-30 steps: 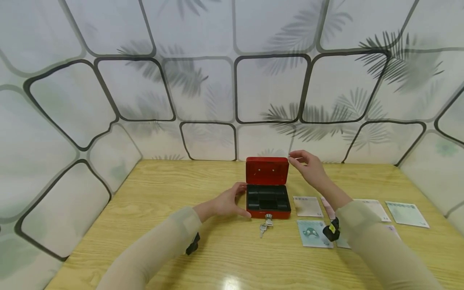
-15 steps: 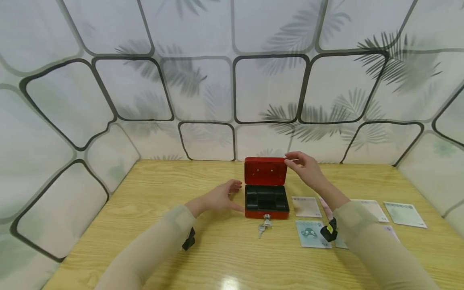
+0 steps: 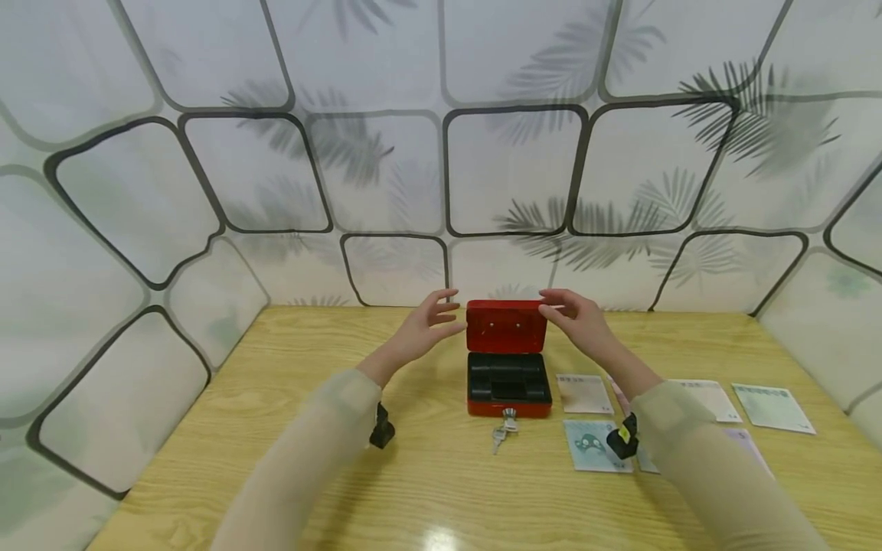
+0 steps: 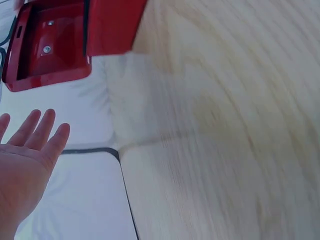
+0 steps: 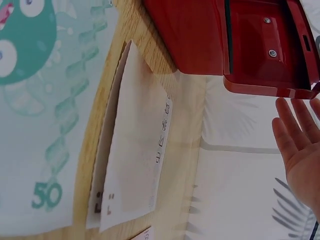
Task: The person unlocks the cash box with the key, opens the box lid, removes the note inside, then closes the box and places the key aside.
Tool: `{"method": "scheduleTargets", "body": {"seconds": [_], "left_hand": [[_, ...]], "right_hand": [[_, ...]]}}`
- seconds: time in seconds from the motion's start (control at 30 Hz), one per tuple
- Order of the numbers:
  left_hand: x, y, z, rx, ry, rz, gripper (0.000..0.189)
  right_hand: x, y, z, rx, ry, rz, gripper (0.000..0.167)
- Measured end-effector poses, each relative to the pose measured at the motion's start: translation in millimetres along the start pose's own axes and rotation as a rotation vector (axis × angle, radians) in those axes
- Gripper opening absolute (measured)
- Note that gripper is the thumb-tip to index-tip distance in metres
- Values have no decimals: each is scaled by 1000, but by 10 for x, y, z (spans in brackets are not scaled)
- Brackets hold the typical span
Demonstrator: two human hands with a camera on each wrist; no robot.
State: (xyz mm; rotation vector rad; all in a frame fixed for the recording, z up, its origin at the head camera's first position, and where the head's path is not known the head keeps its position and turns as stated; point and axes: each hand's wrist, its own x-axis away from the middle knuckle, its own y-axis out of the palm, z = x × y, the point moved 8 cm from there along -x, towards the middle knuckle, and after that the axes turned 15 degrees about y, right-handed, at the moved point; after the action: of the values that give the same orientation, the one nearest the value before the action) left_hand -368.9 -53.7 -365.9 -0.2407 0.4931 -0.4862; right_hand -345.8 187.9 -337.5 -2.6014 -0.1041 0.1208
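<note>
A red cash box with its lid (image 3: pixel 506 325) raised stands on the table, a black tray (image 3: pixel 508 376) inside. Keys (image 3: pixel 501 432) hang from the lock at its front. My left hand (image 3: pixel 430 325) is beside the lid's left edge, fingers extended; the left wrist view shows a gap between its fingertips and the red lid (image 4: pixel 50 45). At the lid's upper right corner is my right hand (image 3: pixel 579 317), thumb and fingertips right at the edge. The right wrist view shows its fingers (image 5: pixel 295 125) nearly straight against the lid's side.
Play banknotes lie right of the box: a folded pale one (image 3: pixel 584 394), a teal one (image 3: pixel 596 444) marked 50 in the right wrist view, and a green one (image 3: pixel 773 407) farther right. More notes are partly under my right forearm. A patterned cloth wall (image 3: pixel 386 268) borders the table.
My left hand has left the box's lower left side and moved up beside the raised lid. My right hand stays at the lid's right corner. The box and notes have not moved.
</note>
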Motion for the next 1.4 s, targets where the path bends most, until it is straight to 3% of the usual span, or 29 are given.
{"method": "scheduleTargets", "body": {"seconds": [0.1,0.3,0.9,1.07,1.13,1.3,1.4], "left_hand": [[-53,29,1,37,9,42,54],[-109,75,2,52,21,104,43],[-136,177,11,3,7,98,34],[-77,190,78,-23,38,61,35],[-31,201,200,-34,48,29,36],[29,218,246,-48,82,-39,36],[51,231,190,-58,122,-73,33]], "right_hand": [[-91,27,131,-19,-4,-15,43],[-121,56,189,-90,19,-35,44],[-107,54,217,-70,28,-32,41],[-40,60,228,-65,5,-66,42],[-2,64,225,-66,5,-86,41],[91,72,186,-50,-12,-125,38],[146,75,183,-15,-32,-135,36]]}}
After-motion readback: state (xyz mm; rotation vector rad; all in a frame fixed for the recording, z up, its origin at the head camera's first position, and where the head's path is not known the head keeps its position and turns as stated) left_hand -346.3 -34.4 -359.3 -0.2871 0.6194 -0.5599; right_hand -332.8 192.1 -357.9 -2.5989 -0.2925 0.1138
